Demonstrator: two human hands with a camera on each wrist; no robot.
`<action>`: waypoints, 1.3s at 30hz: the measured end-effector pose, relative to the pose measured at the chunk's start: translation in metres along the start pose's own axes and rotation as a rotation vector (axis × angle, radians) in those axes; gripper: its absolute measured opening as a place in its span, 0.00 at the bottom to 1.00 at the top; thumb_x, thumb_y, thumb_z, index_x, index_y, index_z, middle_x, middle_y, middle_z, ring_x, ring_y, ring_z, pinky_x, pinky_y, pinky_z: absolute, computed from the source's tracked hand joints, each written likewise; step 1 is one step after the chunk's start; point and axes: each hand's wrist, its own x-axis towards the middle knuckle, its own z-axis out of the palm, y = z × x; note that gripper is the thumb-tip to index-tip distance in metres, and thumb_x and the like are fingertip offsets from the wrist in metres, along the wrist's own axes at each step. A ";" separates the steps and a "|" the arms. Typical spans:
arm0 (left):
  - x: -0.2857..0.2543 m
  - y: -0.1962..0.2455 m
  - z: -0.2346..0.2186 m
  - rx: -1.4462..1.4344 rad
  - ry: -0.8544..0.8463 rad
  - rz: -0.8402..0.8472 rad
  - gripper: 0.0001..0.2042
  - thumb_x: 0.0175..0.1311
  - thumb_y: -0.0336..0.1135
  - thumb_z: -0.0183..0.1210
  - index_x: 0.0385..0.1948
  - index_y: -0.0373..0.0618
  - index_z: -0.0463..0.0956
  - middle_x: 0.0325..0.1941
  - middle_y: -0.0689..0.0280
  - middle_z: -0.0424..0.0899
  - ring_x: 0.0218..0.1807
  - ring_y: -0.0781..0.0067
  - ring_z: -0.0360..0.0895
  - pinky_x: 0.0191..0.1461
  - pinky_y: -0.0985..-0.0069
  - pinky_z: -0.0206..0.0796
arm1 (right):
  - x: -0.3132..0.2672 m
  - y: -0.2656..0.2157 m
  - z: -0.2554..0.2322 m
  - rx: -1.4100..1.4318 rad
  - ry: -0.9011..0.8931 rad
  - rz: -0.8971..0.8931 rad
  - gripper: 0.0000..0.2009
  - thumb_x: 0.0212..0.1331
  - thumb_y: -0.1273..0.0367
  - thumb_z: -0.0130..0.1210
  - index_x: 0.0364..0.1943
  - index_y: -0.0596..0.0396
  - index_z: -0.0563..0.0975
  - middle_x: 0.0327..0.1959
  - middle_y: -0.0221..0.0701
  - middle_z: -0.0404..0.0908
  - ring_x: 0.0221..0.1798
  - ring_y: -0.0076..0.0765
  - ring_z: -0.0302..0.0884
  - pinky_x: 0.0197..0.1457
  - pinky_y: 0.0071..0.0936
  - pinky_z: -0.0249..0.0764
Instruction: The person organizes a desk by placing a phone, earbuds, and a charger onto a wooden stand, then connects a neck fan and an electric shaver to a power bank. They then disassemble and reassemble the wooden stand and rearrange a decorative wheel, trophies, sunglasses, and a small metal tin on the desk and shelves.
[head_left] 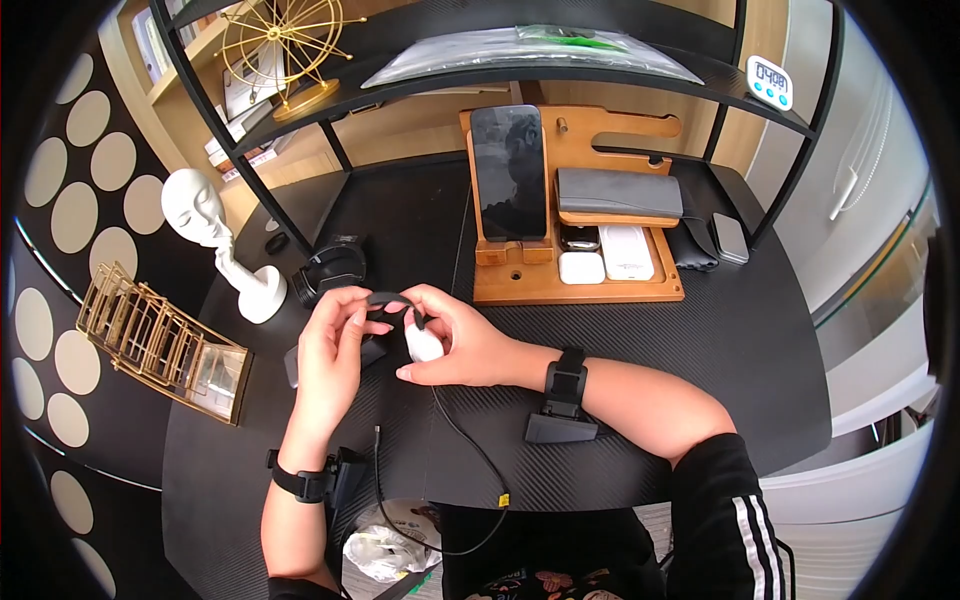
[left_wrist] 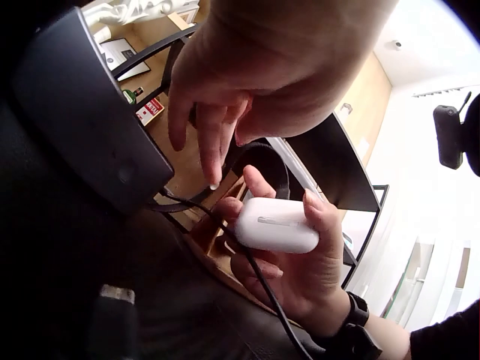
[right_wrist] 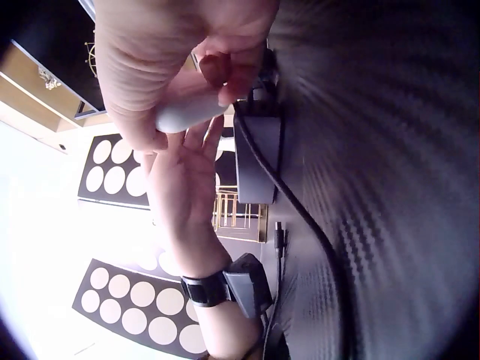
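Observation:
My right hand (head_left: 455, 345) holds a small white rounded case (left_wrist: 277, 225) between thumb and fingers, above the black desk. A black strap (head_left: 392, 299) arches between the two hands. Beside its left end are the fingertips of my left hand (head_left: 335, 350), the fingers mostly straight. In the right wrist view the left palm faces the white case (right_wrist: 187, 112). A dark grey box (right_wrist: 255, 157) lies on the desk, partly hidden under the left hand in the head view. From it a black cable (left_wrist: 262, 277) runs past the case; its loose plug (left_wrist: 118, 296) shows below.
Ahead stands a wooden organizer (head_left: 590, 291) bearing a phone (head_left: 508, 170) and a grey wallet (head_left: 620, 192). Black headphones (head_left: 335, 265), a white statue (head_left: 260, 295) and a gold wire rack (head_left: 150, 340) stand on the left. A black shelf (head_left: 420, 95) spans the back.

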 end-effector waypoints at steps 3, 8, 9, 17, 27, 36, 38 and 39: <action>0.000 0.003 -0.007 0.212 0.024 0.001 0.11 0.65 0.23 0.47 0.48 0.37 0.67 0.44 0.58 0.79 0.45 0.69 0.78 0.52 0.75 0.68 | -0.001 0.001 0.000 0.031 0.125 -0.076 0.25 0.46 0.78 0.61 0.50 0.54 0.66 0.36 0.23 0.64 0.35 0.14 0.66 0.37 0.14 0.65; -0.003 0.017 -0.029 0.696 -0.047 0.065 0.19 0.55 0.29 0.60 0.49 0.38 0.69 0.46 0.52 0.78 0.52 0.55 0.76 0.55 0.68 0.66 | 0.000 0.001 -0.005 0.148 0.268 -0.131 0.15 0.51 0.77 0.55 0.42 0.51 0.66 0.33 0.22 0.65 0.34 0.15 0.64 0.36 0.15 0.64; -0.005 0.018 -0.032 0.754 -0.121 0.005 0.21 0.54 0.31 0.61 0.50 0.38 0.69 0.47 0.52 0.78 0.52 0.54 0.75 0.55 0.67 0.65 | 0.000 0.002 -0.006 0.131 0.281 -0.117 0.14 0.52 0.77 0.55 0.41 0.51 0.66 0.33 0.22 0.65 0.34 0.15 0.64 0.35 0.15 0.63; -0.009 0.008 -0.039 0.975 -0.198 -0.019 0.29 0.46 0.33 0.66 0.54 0.44 0.68 0.42 0.54 0.77 0.48 0.50 0.74 0.52 0.63 0.66 | -0.002 -0.022 -0.009 -0.736 0.310 0.200 0.21 0.48 0.58 0.61 0.38 0.58 0.67 0.30 0.36 0.74 0.31 0.34 0.76 0.35 0.27 0.70; -0.008 0.007 -0.038 0.997 -0.180 -0.050 0.31 0.43 0.29 0.68 0.55 0.46 0.68 0.44 0.56 0.77 0.49 0.52 0.73 0.53 0.64 0.66 | -0.005 -0.039 -0.014 -1.267 -0.004 0.499 0.36 0.48 0.40 0.54 0.37 0.67 0.73 0.26 0.41 0.80 0.31 0.45 0.80 0.33 0.34 0.75; -0.009 0.005 -0.034 1.046 -0.194 -0.113 0.34 0.41 0.28 0.68 0.57 0.47 0.67 0.47 0.56 0.76 0.52 0.53 0.72 0.55 0.65 0.64 | -0.010 -0.043 -0.015 -1.491 0.120 0.301 0.33 0.54 0.39 0.47 0.25 0.62 0.77 0.16 0.36 0.77 0.23 0.39 0.79 0.24 0.31 0.72; -0.009 0.002 -0.034 1.086 -0.189 -0.080 0.34 0.42 0.30 0.68 0.57 0.48 0.67 0.45 0.58 0.76 0.50 0.54 0.73 0.54 0.64 0.64 | -0.010 -0.042 -0.015 -1.557 0.163 0.259 0.30 0.53 0.41 0.50 0.25 0.60 0.75 0.13 0.34 0.75 0.21 0.38 0.78 0.22 0.29 0.70; -0.010 0.002 -0.034 1.100 -0.190 -0.085 0.34 0.42 0.30 0.68 0.58 0.49 0.66 0.45 0.58 0.76 0.50 0.54 0.73 0.55 0.63 0.64 | -0.010 -0.044 -0.013 -1.556 0.162 0.259 0.30 0.53 0.41 0.50 0.25 0.60 0.75 0.13 0.34 0.75 0.21 0.38 0.78 0.22 0.29 0.70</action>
